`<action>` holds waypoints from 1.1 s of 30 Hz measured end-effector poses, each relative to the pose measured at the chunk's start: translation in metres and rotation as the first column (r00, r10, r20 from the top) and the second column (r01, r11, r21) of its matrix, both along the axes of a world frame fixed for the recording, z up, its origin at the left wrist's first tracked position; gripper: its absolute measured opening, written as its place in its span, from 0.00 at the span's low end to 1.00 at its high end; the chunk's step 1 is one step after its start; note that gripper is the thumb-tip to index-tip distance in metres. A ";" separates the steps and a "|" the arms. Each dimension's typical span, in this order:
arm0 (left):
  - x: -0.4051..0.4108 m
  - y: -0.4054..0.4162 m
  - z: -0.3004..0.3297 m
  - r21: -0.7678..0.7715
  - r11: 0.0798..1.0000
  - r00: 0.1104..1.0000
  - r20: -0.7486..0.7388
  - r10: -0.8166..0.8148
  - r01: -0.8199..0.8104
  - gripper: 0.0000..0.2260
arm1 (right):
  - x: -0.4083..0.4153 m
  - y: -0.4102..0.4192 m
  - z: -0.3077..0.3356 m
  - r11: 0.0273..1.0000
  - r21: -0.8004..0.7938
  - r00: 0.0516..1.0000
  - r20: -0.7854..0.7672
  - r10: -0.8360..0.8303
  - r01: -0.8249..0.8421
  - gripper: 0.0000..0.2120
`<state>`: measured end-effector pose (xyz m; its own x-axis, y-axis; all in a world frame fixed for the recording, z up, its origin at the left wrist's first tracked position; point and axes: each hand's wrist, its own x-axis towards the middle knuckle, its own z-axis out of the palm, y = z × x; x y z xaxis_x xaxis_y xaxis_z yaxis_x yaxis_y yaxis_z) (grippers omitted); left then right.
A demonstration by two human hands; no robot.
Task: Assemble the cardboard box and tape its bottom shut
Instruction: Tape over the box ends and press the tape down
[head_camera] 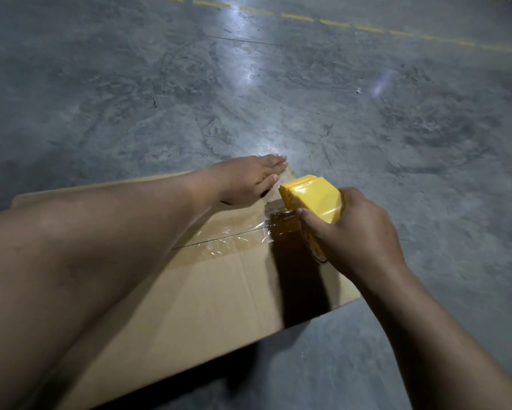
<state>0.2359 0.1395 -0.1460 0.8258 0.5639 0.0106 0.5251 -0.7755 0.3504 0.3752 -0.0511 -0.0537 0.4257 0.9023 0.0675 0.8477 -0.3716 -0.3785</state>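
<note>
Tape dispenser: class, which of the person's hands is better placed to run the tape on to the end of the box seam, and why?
The right hand. It already grips the yellow tape dispenser at the seam on the cardboard box, close to the far edge. The left hand lies flat on the flap, steadying it.

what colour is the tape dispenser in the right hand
Bright yellow plastic tape dispenser, clearest in the head view, held by the right hand.

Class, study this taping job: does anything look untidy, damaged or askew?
Yes. The clear tape along the cardboard box seam lies wrinkled, not flat, just behind the yellow tape dispenser.
</note>
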 end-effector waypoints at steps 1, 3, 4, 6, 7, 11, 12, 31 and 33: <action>0.000 0.000 0.000 0.001 1.000 1.000 0.000 0.003 -0.003 0.23 | 0.000 -0.001 0.000 1.000 -0.005 1.000 -0.015 0.001 -0.001 0.25; 0.000 0.000 -0.001 0.011 1.000 1.000 -0.010 -0.002 0.002 0.23 | 0.001 -0.009 0.000 1.000 -0.011 1.000 -0.028 -0.002 0.002 0.25; 0.000 0.000 -0.002 0.017 1.000 1.000 -0.016 -0.004 0.005 0.23 | 0.003 -0.015 -0.001 1.000 -0.009 1.000 -0.028 -0.006 0.006 0.24; 0.001 0.000 -0.002 0.028 1.000 0.999 -0.031 -0.012 0.013 0.23 | 0.008 -0.033 -0.002 1.000 -0.003 1.000 -0.028 -0.010 0.010 0.24; 0.000 -0.001 -0.002 0.032 0.999 0.999 -0.037 -0.014 0.015 0.23 | 0.009 -0.042 -0.001 1.000 0.001 1.000 -0.030 -0.006 0.006 0.24; 0.000 -0.005 0.001 0.042 0.999 0.997 -0.074 -0.015 0.018 0.23 | 0.010 -0.059 0.000 1.000 0.026 0.999 -0.030 0.013 -0.013 0.25; 0.001 -0.007 0.002 0.043 0.999 0.997 -0.076 -0.015 0.018 0.23 | 0.010 -0.058 -0.001 1.000 0.025 1.000 -0.026 0.014 -0.013 0.25; 0.006 -0.014 0.000 0.032 0.999 0.999 -0.032 -0.024 0.025 0.25 | 0.012 -0.009 -0.003 0.998 0.068 1.000 0.006 0.011 -0.011 0.26; 0.006 0.000 0.001 0.031 0.999 0.999 -0.045 -0.005 0.007 0.25 | 0.013 0.008 -0.004 0.998 0.058 1.000 0.006 0.013 -0.014 0.26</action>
<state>0.2418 0.1392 -0.1453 0.8291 0.5590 -0.0094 0.5352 -0.7889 0.3021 0.3882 -0.0433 -0.0572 0.4129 0.9025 0.1226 0.8548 -0.3376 -0.3941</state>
